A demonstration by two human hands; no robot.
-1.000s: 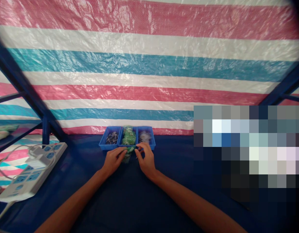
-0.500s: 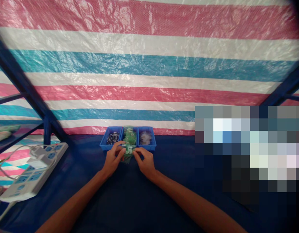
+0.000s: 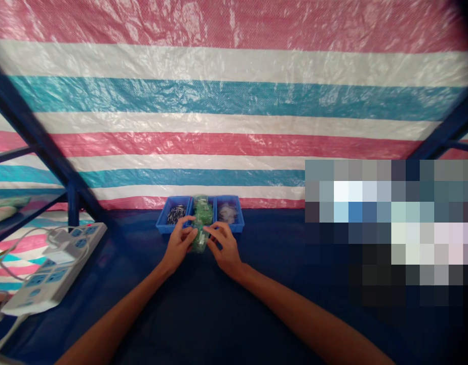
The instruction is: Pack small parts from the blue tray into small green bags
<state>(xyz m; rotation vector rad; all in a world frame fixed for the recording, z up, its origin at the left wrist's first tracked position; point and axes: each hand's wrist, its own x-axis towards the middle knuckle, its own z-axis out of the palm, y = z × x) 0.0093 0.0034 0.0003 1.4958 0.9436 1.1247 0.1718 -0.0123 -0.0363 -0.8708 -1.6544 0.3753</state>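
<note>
One small clear packet (image 3: 199,241) with green contents is between the two hands, just in front of the middle bin as seen from above. The left hand (image 3: 177,247) pinches its left side, thumb and index closed on the plastic. The right hand (image 3: 226,251) has its index fingertip at the packet's right side; its other fingers are bent, and whether they grip it I cannot tell.

Just beyond the fingers stand three blue bins side by side. Straight ahead, the middle bin (image 3: 212,201) is heaped with green packets (image 3: 202,210). Ahead of the left fingers, the left bin (image 3: 163,228) holds slender dark and silvery pieces (image 3: 177,214); ahead of the right fingers, the right bin (image 3: 239,226) holds whitish, translucent pieces (image 3: 227,213).

Beneath lies a dark blue tabletop (image 3: 203,314). Well left of the fingers is a white power strip (image 3: 63,284) with a plug and cables on it. Behind the bins rises a striped plastic sheet (image 3: 234,101).
</note>
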